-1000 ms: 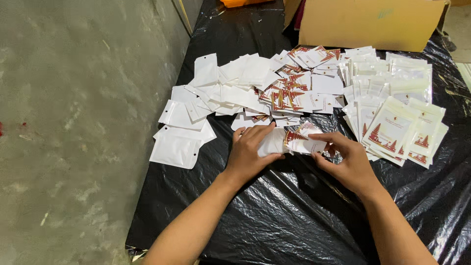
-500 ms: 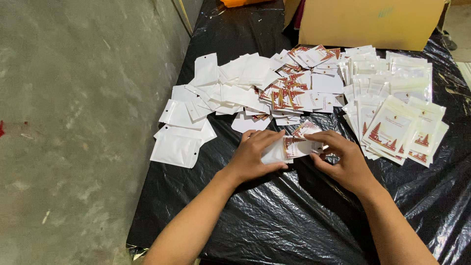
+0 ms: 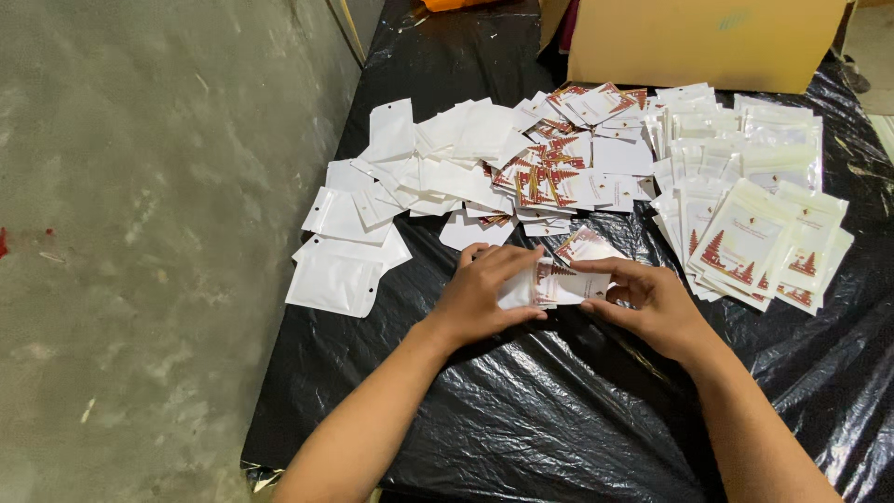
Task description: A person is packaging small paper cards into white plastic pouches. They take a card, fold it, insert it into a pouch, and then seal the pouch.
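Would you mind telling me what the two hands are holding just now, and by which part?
Both hold one small printed card over the black plastic sheet: the left hand grips its left end, the right hand its right end.

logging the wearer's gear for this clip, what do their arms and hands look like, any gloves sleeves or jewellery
Both arms are bare from the bottom edge of the picture to the fingertips: no sleeves show. The left hand and the right hand wear no gloves. No watch, bracelet or ring shows on the visible wrists and fingers. Fingernails look short and unpainted, though they are small in this view.
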